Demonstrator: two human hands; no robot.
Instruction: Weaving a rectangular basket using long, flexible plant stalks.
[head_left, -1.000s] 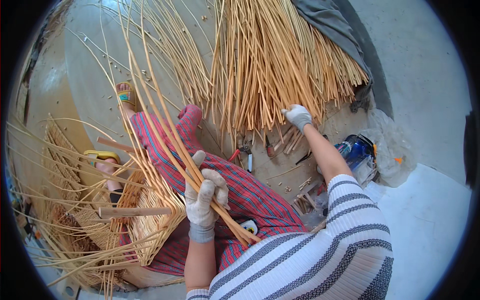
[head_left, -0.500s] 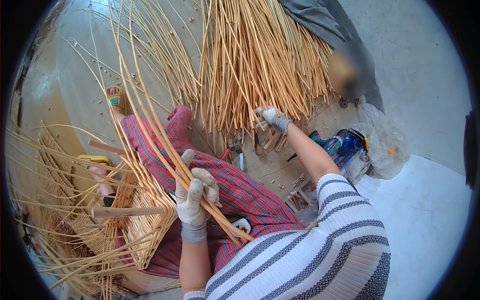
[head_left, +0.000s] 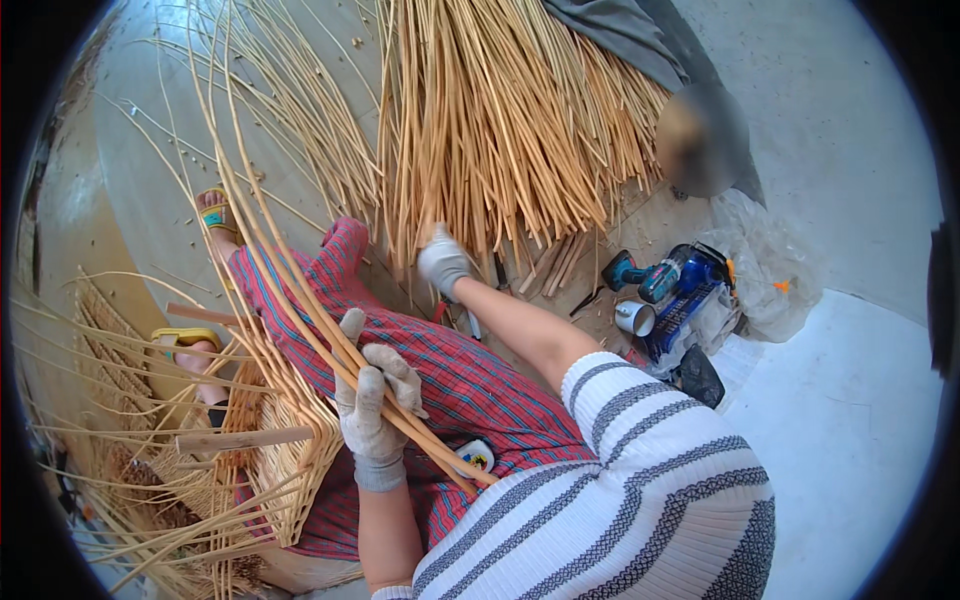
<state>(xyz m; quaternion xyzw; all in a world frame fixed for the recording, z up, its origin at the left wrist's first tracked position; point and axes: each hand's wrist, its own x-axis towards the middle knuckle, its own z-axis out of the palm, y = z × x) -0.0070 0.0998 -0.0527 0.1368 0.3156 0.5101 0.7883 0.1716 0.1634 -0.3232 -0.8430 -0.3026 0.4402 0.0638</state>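
Observation:
My left hand (head_left: 372, 415), in a white knit glove, is closed around several long orange rattan rods (head_left: 438, 452) that slant from my lap up toward the top left. My right hand (head_left: 445, 260), also gloved, reaches to the near ends of a large pile of rods (head_left: 510, 120); its fingers are smeared by motion, so what they grip is unclear. A partly woven basket (head_left: 295, 460), with wooden bars and loose canes sticking out, rests at my left side against my red striped trousers (head_left: 500, 390).
A cordless drill (head_left: 652, 278), a white mug (head_left: 635, 318) and a crumpled plastic bag (head_left: 770, 260) lie at my right. Small tools and wood pieces (head_left: 555, 265) are below the pile. Grey cloth (head_left: 620, 30) covers the pile's back edge. More woven panels (head_left: 100, 330) are at far left.
My right hand has swept left along the pile's near ends, from the middle toward its left side. My left hand still holds the rods and has shifted slightly left in view.

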